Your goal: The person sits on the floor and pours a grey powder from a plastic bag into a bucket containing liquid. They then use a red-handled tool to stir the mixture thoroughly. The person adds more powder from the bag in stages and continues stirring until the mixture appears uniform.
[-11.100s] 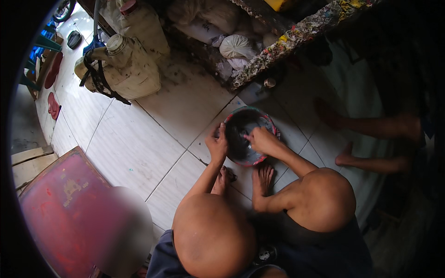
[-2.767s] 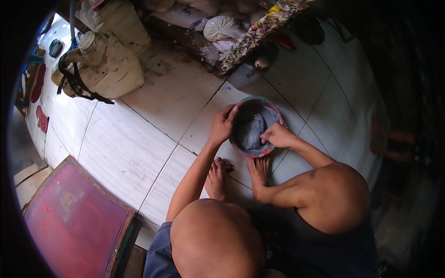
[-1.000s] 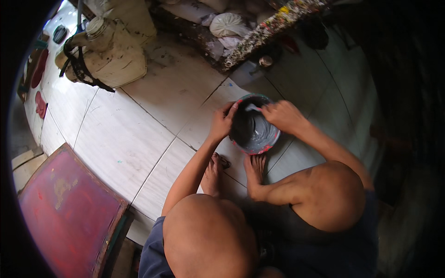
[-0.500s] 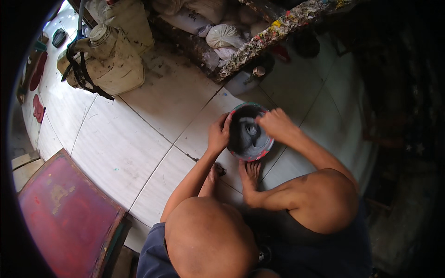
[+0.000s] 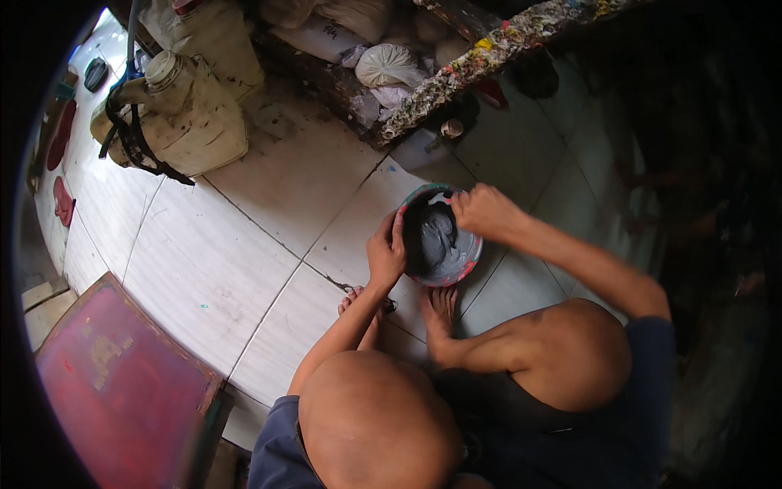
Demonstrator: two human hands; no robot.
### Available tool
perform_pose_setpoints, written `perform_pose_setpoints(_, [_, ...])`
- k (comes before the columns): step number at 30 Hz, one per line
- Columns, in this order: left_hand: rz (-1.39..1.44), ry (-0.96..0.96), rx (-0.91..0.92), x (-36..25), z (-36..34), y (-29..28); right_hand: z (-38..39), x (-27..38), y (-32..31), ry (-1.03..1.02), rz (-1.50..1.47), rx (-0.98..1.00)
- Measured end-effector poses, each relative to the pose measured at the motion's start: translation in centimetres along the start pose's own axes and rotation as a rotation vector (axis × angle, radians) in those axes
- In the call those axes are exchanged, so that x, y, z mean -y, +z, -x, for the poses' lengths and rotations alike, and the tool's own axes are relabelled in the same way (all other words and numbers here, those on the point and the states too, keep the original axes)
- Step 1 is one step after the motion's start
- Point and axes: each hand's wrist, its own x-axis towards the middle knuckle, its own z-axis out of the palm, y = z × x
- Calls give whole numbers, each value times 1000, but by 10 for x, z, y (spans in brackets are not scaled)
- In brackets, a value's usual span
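A round tub (image 5: pixel 475 259) with red and green smears on its rim stands on the tiles, just in front of my bare right foot. Thick grey paint (image 5: pixel 444 257) lies inside it in swirled folds. The fingers of my left hand (image 5: pixel 386 254) are wrapped against the tub's left side, with the thumb along the rim. Over the far right rim, my right hand (image 5: pixel 486 213) is closed in a fist. What it grips is mostly hidden; only a short pale and dark bit shows below the fingers, over the paint.
A stained plastic jerrycan (image 5: pixel 191 130) with black straps stands at the far left. A paint-crusted beam (image 5: pixel 464 73) runs beside tied plastic bags (image 5: pixel 389 67). Under it sits a pale container with a cap (image 5: pixel 451 128). A reddish panel (image 5: pixel 122 383) lies at the near left.
My right hand has moved slightly along the rim, its forearm reaching farther out to the right. The swirl in the grey paint has changed shape. My left hand keeps its hold on the tub.
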Motion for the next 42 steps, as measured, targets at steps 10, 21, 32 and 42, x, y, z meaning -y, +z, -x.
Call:
perform_pose_setpoints(10, [181,58,-140,9,12,10,57,46,-23,155,-376,404])
perform_pose_setpoints(21, [169,49,-123,11,9,9,78,68,44,676,-624,189])
perform_pose_setpoints(32, [155,86,-127,20,9,5,21,54,17,834,-1022,523])
perform_pose_setpoints(42, [100,73,-101,17,7,5,36,52,18,863,-987,476])
